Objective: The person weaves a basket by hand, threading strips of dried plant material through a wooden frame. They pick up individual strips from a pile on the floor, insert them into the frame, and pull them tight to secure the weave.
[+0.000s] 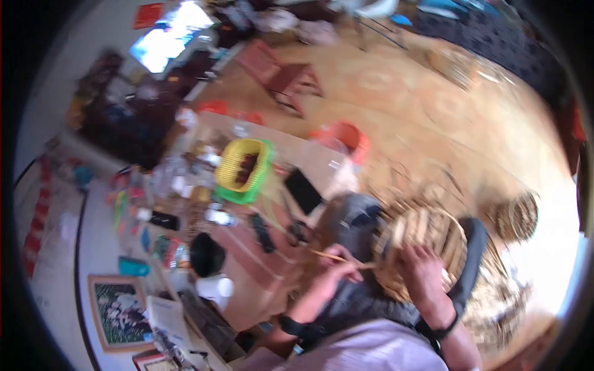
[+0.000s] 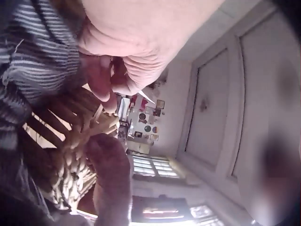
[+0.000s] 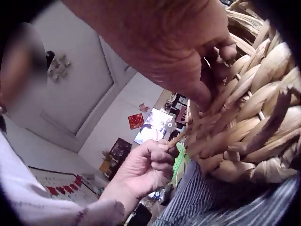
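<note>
A round woven basket [image 1: 424, 244] of pale, thick plant strands rests on the person's lap. The left hand [image 1: 340, 266] is beside it, pinching a thin tan strand [image 3: 176, 140] that runs to the weave. In the right wrist view the left hand [image 3: 146, 169] shows with thumb and finger together on this strand. Over the basket's near side lies the right hand [image 1: 424, 272]. Close up, the right hand [image 3: 174, 52] has its fingers bent into the braided edge [image 3: 254, 99], gripping it; some fingertips are hidden by the weave.
A low table [image 1: 247, 297] at left holds a yellow basket [image 1: 241, 164], a black phone-like slab [image 1: 303, 190], scissors [image 1: 297, 232] and a remote [image 1: 262, 234]. A smaller woven basket [image 1: 518, 216] and loose strands [image 1: 498, 303] are on the floor at right. Beyond stand an orange bucket [image 1: 349, 139] and a red chair [image 1: 281, 74].
</note>
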Tool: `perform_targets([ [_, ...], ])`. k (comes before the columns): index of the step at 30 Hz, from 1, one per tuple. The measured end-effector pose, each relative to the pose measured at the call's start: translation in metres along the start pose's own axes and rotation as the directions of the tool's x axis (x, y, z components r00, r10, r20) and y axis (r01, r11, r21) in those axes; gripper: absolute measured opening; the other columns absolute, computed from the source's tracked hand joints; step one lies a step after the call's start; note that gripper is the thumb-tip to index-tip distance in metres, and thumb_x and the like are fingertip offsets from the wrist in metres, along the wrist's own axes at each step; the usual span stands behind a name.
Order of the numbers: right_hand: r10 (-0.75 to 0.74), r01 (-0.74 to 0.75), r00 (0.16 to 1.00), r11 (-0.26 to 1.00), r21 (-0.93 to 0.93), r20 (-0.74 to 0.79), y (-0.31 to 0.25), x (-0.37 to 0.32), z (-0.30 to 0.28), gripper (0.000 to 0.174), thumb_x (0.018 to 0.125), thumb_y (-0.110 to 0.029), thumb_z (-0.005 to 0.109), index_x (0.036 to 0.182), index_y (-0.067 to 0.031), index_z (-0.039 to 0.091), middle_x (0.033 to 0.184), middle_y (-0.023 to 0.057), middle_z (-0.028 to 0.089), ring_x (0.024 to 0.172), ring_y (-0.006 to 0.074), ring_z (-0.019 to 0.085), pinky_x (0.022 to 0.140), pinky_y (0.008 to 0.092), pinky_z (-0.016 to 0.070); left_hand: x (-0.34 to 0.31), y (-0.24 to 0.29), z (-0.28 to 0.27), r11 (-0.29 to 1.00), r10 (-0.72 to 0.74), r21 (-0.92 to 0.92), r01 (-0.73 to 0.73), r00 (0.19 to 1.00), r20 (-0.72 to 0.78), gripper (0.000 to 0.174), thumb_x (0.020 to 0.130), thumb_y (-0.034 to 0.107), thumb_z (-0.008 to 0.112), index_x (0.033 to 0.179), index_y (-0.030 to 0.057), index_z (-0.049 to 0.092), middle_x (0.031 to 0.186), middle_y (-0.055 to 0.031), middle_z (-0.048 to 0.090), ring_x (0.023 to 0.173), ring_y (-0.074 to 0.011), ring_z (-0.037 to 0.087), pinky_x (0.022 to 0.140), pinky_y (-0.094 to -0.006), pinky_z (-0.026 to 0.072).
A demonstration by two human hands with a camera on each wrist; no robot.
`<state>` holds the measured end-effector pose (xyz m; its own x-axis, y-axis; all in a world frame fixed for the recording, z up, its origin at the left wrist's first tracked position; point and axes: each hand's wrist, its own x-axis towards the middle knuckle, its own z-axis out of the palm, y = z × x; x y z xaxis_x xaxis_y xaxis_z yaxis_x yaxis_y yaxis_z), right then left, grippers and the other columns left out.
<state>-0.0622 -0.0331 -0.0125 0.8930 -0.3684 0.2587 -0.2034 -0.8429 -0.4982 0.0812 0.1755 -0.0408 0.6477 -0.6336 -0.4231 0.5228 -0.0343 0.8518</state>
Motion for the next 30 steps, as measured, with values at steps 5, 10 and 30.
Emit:
perform_targets([
  [5,0.149,-0.181,0.982,0.909,0.376,0.112,0.016,0.004,-0.033,0.016,0.086,-0.004,0.076,0.097,-0.0045,0.065,0.089,0.0112,0.063,0.077,0.0291,0.066,0.067,0.0411,0.054,0.004,0.008,-0.021,0.971,-0.122,-0.212,0.111,0.992,-0.04,0.016,0.093,0.006,0.077,0.1,0.0063,0.063,0.092,-0.0134,0.077,0.066,-0.0187,0.074,0.057,-0.0266,0.0585],
  [10,0.335,-0.275,0.942,0.755,0.595,0.009,0.048,-0.006,-0.054,0.011,0.094,0.004,0.071,0.102,-0.0022,0.068,0.086,0.0024,0.062,0.075,0.0097,0.061,0.065,0.0269,0.0487,0.011,0.031,-0.031,0.862,0.227,0.5,-0.081,0.944,-0.238,0.017,0.096,0.007,0.074,0.106,0.0016,0.062,0.09,-0.0109,0.071,0.069,-0.0203,0.073,0.057,-0.0284,0.0567],
  [30,0.746,-0.457,0.665,0.45,0.767,-0.042,0.223,-0.142,-0.062,0.01,0.103,-0.014,0.069,0.104,-0.0046,0.068,0.086,-0.0024,0.063,0.069,0.0058,0.056,0.061,0.0231,0.0436,0.016,0.013,0.02,0.654,0.194,0.702,-0.281,0.96,0.204,0.015,0.097,0.003,0.072,0.11,-0.0038,0.074,0.094,-0.006,0.072,0.077,-0.0114,0.066,0.07,-0.0261,0.0521],
])
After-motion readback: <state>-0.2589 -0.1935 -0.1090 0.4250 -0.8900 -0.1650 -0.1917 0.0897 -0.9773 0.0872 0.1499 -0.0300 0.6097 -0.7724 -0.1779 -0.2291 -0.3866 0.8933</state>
